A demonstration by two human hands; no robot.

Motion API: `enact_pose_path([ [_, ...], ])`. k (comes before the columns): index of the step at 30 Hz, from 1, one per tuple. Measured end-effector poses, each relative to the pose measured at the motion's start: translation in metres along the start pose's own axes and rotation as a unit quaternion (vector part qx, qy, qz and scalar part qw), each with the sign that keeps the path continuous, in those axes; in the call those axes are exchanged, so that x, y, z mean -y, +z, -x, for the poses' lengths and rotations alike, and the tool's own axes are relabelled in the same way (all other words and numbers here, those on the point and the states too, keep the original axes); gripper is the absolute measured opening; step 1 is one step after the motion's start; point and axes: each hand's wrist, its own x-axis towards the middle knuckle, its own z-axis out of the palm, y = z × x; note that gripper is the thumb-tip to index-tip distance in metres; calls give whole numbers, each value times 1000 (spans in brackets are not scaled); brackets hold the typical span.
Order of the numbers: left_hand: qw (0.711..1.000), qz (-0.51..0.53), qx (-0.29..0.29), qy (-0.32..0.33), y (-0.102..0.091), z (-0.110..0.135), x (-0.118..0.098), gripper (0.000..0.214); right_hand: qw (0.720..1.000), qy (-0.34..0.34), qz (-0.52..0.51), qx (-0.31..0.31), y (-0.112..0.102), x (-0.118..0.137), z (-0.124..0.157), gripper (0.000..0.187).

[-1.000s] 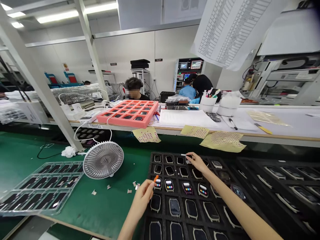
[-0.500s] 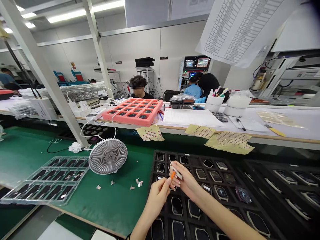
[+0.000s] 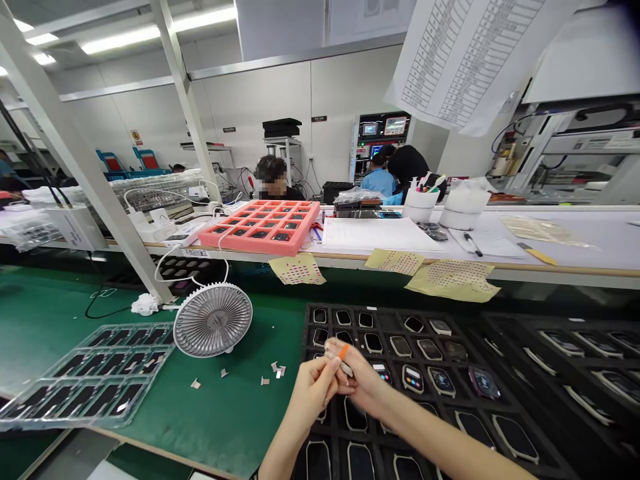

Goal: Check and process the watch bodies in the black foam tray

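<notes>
Bright, even light from overhead fluorescent tubes (image 3: 159,30), faint shadows, and strong wide-angle bending toward the frame edges.

The left hand (image 3: 311,393) and right hand (image 3: 364,389) meet at six o'clock, pinching a small white strip with an orange tab (image 3: 344,351) above a black foam tray (image 3: 311,308) of smartwatches (image 3: 413,379). A round grey desk fan (image 3: 213,320) stands at nine o'clock on a green bench mat (image 3: 225,427).

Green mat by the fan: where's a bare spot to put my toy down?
The green mat has a bare patch below the fan, between the clear plastic tray and the black tray of watches. Small white scraps lie near its top. The black tray is crowded, packed with watches, so don't put it there.
</notes>
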Motion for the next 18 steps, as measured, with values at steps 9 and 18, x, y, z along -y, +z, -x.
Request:
enact_pose_path([
  [9, 999, -37, -27, 7, -11, 12, -11, 55, 996, -72, -41, 10, 3, 12, 0, 36],
  [18, 999, -45, -19, -10, -2, 10, 1, 59, 994, -112, 14, -4, 11, 26, 7, 24],
])
